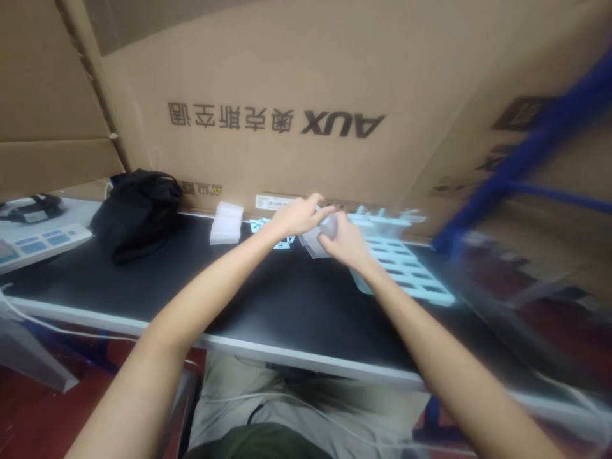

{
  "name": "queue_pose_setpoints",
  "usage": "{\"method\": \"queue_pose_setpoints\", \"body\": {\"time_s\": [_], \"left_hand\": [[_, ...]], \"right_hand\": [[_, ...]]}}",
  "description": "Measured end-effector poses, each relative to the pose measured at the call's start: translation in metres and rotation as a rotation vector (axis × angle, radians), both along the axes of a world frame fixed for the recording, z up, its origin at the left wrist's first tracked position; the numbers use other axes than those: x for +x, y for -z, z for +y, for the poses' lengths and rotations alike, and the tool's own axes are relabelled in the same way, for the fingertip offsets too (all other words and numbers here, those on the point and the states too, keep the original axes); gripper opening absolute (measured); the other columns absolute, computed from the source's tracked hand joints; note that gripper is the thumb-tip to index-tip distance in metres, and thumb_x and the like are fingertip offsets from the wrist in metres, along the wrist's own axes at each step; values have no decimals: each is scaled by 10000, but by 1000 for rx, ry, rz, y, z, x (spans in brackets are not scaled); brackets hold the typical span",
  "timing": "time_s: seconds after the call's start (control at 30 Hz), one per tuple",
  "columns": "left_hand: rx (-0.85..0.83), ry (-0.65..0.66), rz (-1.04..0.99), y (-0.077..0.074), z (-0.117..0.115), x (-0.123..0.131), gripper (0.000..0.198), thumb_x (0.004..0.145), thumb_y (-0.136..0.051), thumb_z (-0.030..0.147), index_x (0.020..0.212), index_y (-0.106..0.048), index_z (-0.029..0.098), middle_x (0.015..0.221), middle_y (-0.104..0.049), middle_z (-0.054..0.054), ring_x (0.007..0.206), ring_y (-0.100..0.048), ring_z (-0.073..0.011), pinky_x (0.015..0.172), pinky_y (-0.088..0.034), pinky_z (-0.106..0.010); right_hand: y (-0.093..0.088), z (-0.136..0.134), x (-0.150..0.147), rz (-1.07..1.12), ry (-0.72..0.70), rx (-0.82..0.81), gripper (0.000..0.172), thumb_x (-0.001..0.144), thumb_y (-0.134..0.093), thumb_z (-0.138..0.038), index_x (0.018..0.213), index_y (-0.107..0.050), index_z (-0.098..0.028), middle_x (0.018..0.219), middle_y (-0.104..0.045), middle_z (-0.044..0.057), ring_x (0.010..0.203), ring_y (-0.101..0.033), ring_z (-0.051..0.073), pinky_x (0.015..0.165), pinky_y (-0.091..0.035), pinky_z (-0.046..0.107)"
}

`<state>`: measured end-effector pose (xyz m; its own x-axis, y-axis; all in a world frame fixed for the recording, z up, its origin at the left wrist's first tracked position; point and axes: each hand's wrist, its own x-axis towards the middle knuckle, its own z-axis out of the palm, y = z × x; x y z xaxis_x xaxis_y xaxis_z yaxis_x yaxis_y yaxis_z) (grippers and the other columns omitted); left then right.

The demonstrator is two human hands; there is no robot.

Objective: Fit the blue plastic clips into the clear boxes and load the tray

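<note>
Both hands work at the far edge of the black table (239, 299), just in front of the large cardboard carton (287, 76) printed with the upside-down mark AUX. The left hand (297, 217) reaches in from the left with its fingers stretched forward, their tips closed on the top of a small pale translucent piece (319, 237). The right hand (345, 243) is curled around the same piece from the right, thumb side toward the left hand, so the two hands touch across it. The piece is held slightly above the table surface at the middle of the far edge; motion blur makes its type uncertain, possibly a thin plastic pouch or film. Immediately right of the right hand lies a light blue compartment tray (411, 268), a flat grid of rectangular cells with upright tabs along its far side. Left of the left hand, a stack of white sheets (226, 223) rests against the carton base. Between that stack and the hands lie small blue-and-white labels (261, 225). Further left sits a crumpled black bag (136, 213), and at the left margin a grey panel with blue keys (41, 241). A blurred blue frame bar (526, 153) crosses the right side.
</note>
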<state>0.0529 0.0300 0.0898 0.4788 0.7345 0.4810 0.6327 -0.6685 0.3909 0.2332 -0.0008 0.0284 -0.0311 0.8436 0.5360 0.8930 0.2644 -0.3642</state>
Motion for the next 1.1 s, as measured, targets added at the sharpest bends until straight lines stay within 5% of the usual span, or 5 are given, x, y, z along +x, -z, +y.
{"method": "queue_pose_setpoints", "body": {"time_s": [0.23,0.5,0.67,0.77,1.1], "left_hand": [[-27,-23,-284,28,26,-41,362,1064,-515,394,1026,-789,161,750,-757,-49,676,-691,-166,765,-532,-309],[62,-130,145,77,48,-86,249,972,-675,341,1163,-832,311,981,-824,-86,934,-760,-262,849,-556,-398],[218,-239,254,71,33,-83,403,1055,-518,385,1389,-708,261,1120,-795,-128,1058,-729,-294,913,-545,-422],[316,-218,268,63,22,-96,382,1067,-463,371,1271,-733,196,1196,-760,-154,1119,-676,-305,981,-512,-452],[336,-248,65,57,5,-213,273,1017,-503,388,1059,-675,181,1053,-689,-109,1087,-591,-293,1050,-460,-466]], "right_hand": [[3,-7,13,-186,134,-69,546,901,-512,-652,1189,-526,-188,1075,-732,212,924,-687,377,736,-478,406],[4,-12,13,-220,153,-123,732,914,-475,-746,1321,-531,-140,1102,-737,241,994,-699,411,781,-499,440],[0,-24,-4,-328,82,-112,675,936,-486,-691,1358,-545,-168,1132,-762,211,974,-721,392,783,-508,435],[-2,-21,-18,-454,56,-132,660,935,-486,-693,1366,-562,-199,1104,-780,182,948,-734,376,764,-502,417],[-16,22,-61,-646,37,-226,622,903,-562,-629,1292,-652,-152,1071,-767,218,1033,-716,419,836,-505,481]]}}
